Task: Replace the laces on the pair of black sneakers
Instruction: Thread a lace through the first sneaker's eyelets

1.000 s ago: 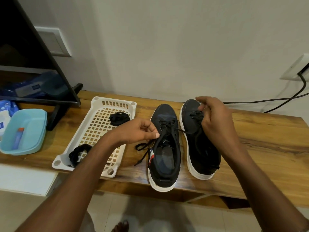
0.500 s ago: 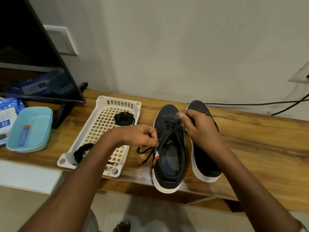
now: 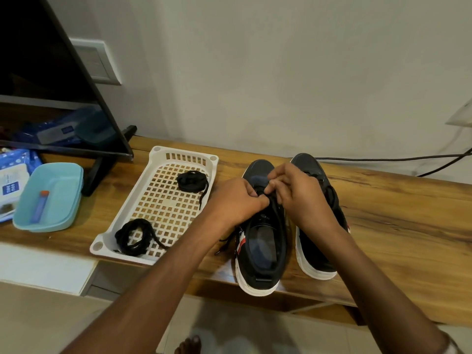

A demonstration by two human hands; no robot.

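Observation:
Two black sneakers with white soles stand side by side on the wooden table, toes toward the wall: the left sneaker [image 3: 261, 251] and the right sneaker [image 3: 319, 254]. My left hand [image 3: 236, 200] and my right hand [image 3: 301, 198] meet over the left sneaker's laced part, fingers pinched on its black lace. Loose lace ends [image 3: 226, 242] hang off that shoe's left side. A white lattice basket [image 3: 153, 175] to the left holds two coiled black laces, one at the far end [image 3: 191, 181] and one at the near end [image 3: 135, 236].
A dark screen on a stand [image 3: 63, 103] fills the upper left. A light blue plastic tub [image 3: 51, 195] with a small tube inside sits at the left, with blue packets [image 3: 12, 175] beside it. A black cable [image 3: 383, 159] runs along the wall behind the shoes.
My right hand has left the right sneaker and come to the left sneaker's laces. My left hand has moved in from the shoe's side to meet it.

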